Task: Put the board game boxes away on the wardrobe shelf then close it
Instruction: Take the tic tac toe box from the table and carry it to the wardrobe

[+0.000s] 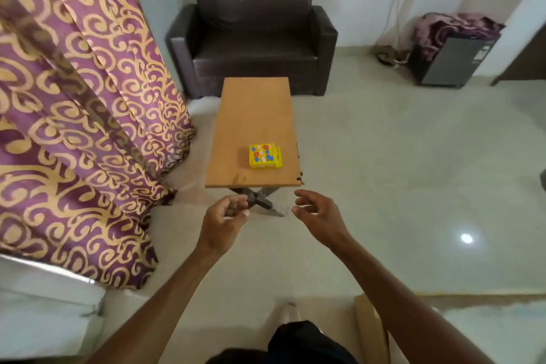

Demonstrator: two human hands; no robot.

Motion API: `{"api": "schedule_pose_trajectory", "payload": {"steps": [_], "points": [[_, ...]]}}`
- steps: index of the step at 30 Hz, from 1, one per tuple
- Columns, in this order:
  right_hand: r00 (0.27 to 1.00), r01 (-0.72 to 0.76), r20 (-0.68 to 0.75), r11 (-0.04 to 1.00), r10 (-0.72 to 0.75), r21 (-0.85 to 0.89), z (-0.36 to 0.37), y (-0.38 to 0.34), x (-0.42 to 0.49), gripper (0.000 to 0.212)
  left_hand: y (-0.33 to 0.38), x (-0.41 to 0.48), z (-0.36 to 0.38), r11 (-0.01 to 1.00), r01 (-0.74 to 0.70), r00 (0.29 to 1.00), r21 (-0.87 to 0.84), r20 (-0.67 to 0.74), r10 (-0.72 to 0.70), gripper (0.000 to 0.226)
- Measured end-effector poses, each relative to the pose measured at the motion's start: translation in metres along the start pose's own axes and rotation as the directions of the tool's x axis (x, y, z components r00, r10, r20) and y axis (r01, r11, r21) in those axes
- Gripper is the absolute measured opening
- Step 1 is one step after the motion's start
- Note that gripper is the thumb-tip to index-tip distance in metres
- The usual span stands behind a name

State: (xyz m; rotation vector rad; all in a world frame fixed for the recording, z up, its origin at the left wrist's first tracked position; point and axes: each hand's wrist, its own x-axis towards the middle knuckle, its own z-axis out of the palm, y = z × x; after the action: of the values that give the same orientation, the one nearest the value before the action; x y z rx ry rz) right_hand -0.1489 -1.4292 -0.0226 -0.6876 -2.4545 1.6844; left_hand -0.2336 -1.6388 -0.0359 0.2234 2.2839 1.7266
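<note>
Your left hand point(224, 223) and right hand point(320, 220) hang side by side in the air, just short of the worktop's near edge. The fingers point(236, 202) are loosely curled and apart, with nothing in either hand. At 12 o'clock the worktop point(254, 109) runs away from you on crossed legs. The yellow board game boxes point(265, 157) sit on its near end, around 5 o'clock of the board, close to the right edge and apart from both hands. At 9 o'clock the purple and gold curtain point(74, 103) drapes down to the floor point(413, 171). Past the worktop's far end, a dark sofa point(254, 38) stands against the wall. Out at 2 o'clock is a small grey fridge point(455, 62) under a purple blanket point(452, 26).
</note>
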Motion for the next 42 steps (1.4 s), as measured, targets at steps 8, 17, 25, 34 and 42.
{"api": "schedule_pose_trajectory", "payload": {"steps": [8,17,25,34,42], "points": [[0.995,-0.066,0.076,0.998,0.067,-0.018,0.028,-0.028,0.191,0.039,0.008,0.173,0.001,0.999,0.040,0.997,0.032,-0.060,-0.038,0.021],[0.919,-0.390,0.034,0.918,0.393,-0.066,0.123,0.043,0.406,0.050,-0.077,0.418,0.020,0.880,0.098,0.954,0.465,0.208,-0.216,0.033],[0.739,-0.663,0.057,0.739,0.672,-0.119,0.196,0.135,0.523,0.069,-0.174,0.600,0.068,0.591,-0.146,0.795,0.794,0.449,-0.408,0.064],[0.722,-0.690,-0.033,0.716,0.691,-0.107,0.224,0.183,0.559,0.071,-0.251,0.675,0.111,0.548,-0.244,0.608,0.800,0.566,-0.557,0.093],[0.763,-0.621,0.027,0.745,0.646,-0.244,0.220,0.162,0.566,0.075,-0.242,0.670,0.084,0.700,0.061,0.660,0.711,0.497,-0.563,0.040]]}}
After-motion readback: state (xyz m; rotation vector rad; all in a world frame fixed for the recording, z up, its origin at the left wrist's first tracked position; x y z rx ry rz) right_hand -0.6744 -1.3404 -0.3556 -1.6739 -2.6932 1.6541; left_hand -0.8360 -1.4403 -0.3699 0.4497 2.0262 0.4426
